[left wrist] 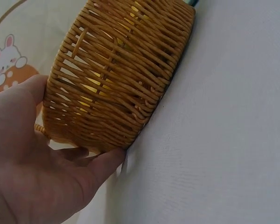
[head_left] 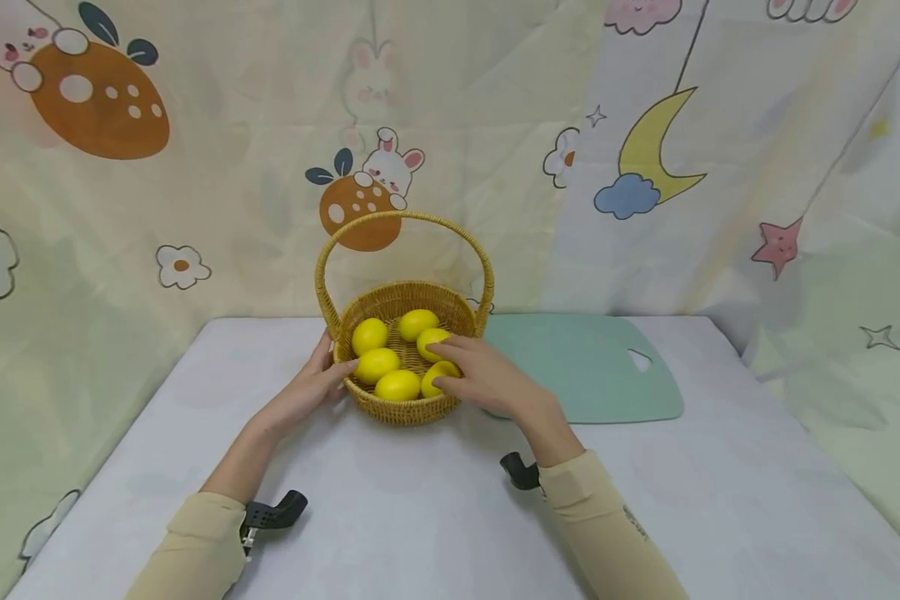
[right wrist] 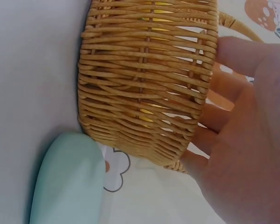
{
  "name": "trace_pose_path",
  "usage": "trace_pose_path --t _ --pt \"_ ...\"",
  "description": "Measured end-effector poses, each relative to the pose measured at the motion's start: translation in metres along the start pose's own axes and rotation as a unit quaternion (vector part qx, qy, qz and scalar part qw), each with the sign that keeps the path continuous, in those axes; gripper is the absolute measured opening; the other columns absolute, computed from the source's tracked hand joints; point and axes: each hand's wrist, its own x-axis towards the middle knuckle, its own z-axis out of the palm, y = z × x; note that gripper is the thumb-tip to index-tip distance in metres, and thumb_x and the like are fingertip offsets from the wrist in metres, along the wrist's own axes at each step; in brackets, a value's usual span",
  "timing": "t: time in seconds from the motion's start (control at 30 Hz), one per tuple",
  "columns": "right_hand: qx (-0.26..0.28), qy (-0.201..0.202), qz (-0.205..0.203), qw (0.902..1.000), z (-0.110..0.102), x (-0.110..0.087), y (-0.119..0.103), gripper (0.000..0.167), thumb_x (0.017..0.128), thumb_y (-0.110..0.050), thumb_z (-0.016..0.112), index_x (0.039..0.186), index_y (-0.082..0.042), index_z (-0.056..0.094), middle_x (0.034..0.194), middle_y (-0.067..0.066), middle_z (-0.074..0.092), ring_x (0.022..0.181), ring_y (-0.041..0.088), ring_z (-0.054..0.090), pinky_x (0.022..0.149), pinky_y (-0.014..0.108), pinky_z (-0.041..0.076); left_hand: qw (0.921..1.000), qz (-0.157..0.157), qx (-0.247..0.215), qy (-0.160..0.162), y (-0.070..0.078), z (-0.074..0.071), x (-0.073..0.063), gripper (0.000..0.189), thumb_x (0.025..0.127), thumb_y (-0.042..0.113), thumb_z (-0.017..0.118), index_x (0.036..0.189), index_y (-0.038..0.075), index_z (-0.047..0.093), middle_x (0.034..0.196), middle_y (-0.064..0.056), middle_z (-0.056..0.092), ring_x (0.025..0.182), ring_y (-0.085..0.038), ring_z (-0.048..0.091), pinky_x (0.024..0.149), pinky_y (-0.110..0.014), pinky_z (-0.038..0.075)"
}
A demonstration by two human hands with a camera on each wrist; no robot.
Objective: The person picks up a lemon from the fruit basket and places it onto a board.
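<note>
A woven wicker basket (head_left: 401,411) with a tall arched handle stands on the table and holds several yellow lemons (head_left: 397,386). At its left side my left hand (head_left: 311,392) grips the wall, thumb over the rim and fingers round the outside; the left wrist view shows this hand (left wrist: 42,163) against the weave. My right hand (head_left: 495,375) reaches over the right rim, its spread fingers above and beside a lemon (head_left: 432,342). In the right wrist view that hand (right wrist: 242,107) is partly behind the basket wall, so contact with the fruit is hidden.
A pale green cutting board (head_left: 585,367) with a slot lies flat behind and right of the basket. The table has a white cover (head_left: 420,517). A patterned cloth (head_left: 480,150) hangs behind the table's back edge.
</note>
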Motion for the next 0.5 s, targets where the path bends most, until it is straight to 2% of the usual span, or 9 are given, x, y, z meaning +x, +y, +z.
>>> trace_pose_path --t 0.17,0.5 --pt "-0.018 -0.005 0.013 0.9997 0.0 0.005 -0.002 0.051 0.098 -0.035 0.058 0.147 -0.021 0.051 0.151 0.004 0.049 0.142 0.026 0.043 0.119 0.045 0.036 0.9999 -0.005 -0.01 -0.005 0.002 0.001 0.0 0.082 0.102 0.039 0.054 0.156 0.048 -0.007 0.169 -0.003 -0.002 0.154 -0.031 0.016 0.118 -0.06 0.032" --pt "-0.015 -0.014 0.035 0.9992 0.002 0.013 -0.004 0.048 0.096 -0.029 0.061 0.142 -0.019 0.056 0.146 0.001 0.056 0.136 0.022 0.05 0.114 0.042 0.042 0.9998 -0.014 -0.013 -0.007 0.0 -0.001 0.0 0.081 0.101 0.043 0.054 0.155 0.051 -0.006 0.169 0.0 -0.003 0.154 -0.031 0.016 0.116 -0.06 0.034"
